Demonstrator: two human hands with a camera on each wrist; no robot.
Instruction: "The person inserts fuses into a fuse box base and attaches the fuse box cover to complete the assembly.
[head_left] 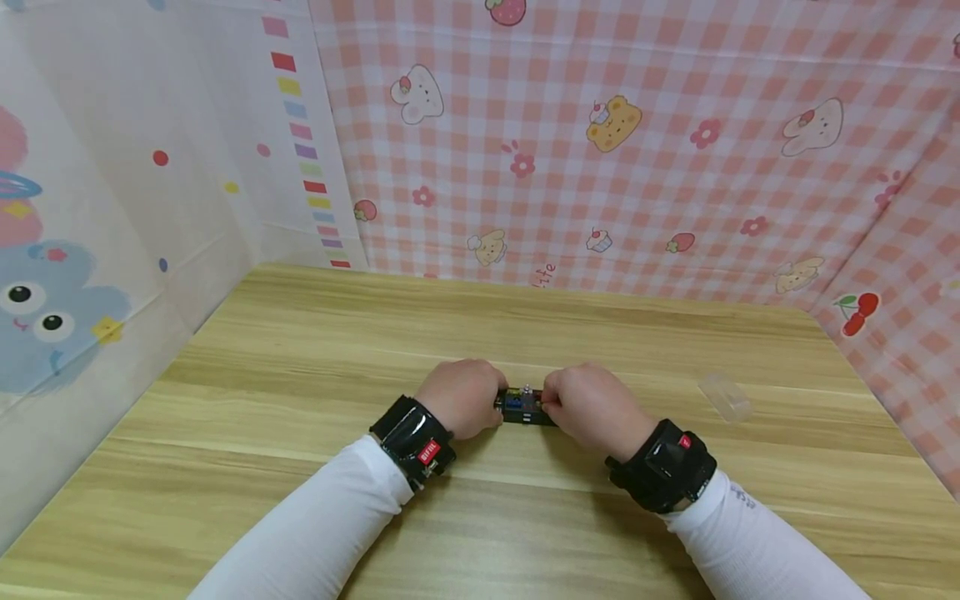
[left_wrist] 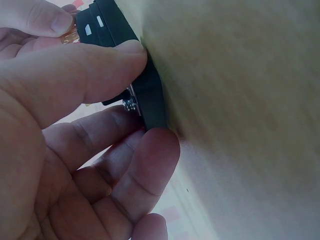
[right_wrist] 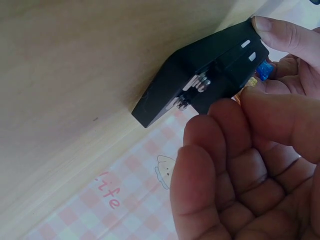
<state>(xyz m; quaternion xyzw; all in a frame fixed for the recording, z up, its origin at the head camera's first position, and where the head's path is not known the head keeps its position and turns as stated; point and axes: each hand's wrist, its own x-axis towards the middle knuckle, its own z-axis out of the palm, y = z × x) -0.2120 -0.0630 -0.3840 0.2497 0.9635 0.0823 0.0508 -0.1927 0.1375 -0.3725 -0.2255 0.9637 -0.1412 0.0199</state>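
A small black case (head_left: 517, 416) sits on the table between both hands, with blue and yellow bits on its top and a clear piece (head_left: 527, 390) standing up from it. My left hand (head_left: 463, 398) grips its left end, thumb along the near side and fingertips at the end face. My right hand (head_left: 596, 404) is at the right end, its thumb and index finger pinching a small orange-yellow piece (right_wrist: 252, 82) at the top of the case. In the right wrist view, shiny metal parts (right_wrist: 201, 83) show at the case's end, and a blue bit (right_wrist: 264, 70) sits near the left fingers.
A clear plastic cover (head_left: 724, 397) lies on the wooden table (head_left: 360, 333) to the right, beyond my right wrist. Patterned cloth (head_left: 615, 192) hangs behind the table and along both sides. Black straps with cameras (head_left: 660, 465) are on both wrists.
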